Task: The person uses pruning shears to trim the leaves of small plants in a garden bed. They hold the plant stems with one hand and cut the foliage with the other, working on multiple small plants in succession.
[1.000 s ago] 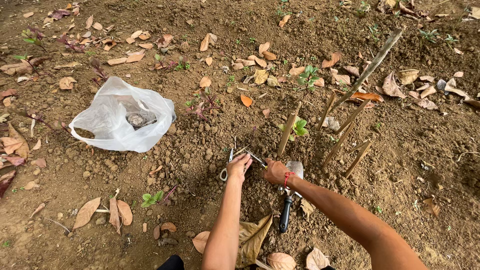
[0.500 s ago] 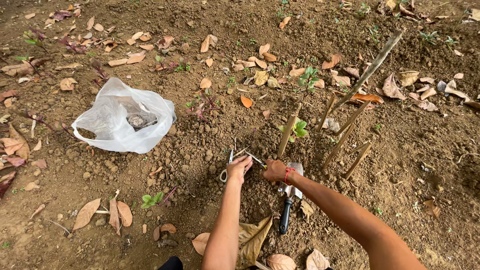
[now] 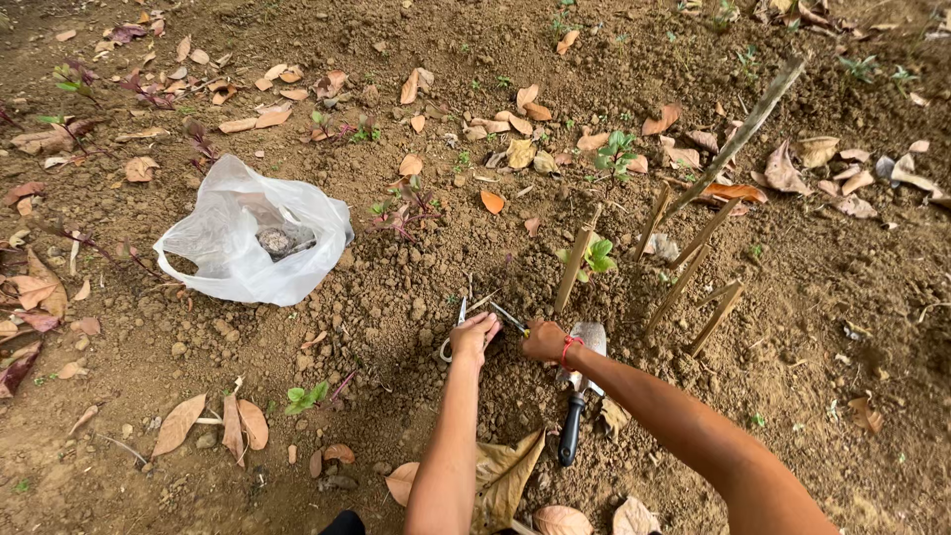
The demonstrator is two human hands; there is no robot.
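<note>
A white bag (image 3: 253, 243) lies open on the soil to your left, in easy reach. Your left hand (image 3: 474, 335) rests on scissors (image 3: 458, 322), fingers curled over the handles. Your right hand (image 3: 545, 340) presses the dirt beside it (fingers bent, grip unclear). A trowel (image 3: 580, 391) lies under that wrist; stakes (image 3: 684, 267) ring a seedling (image 3: 596, 255). Bare ground, leaf-strewn.

Bag (image 3: 248, 243) lies left of both hands; trowel (image 3: 580, 391) under right hand (image 3: 545, 340).

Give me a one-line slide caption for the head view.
Both hands, left hand and right hand, press into bare soil beside scissors, a trowel and stick stakes.
</note>
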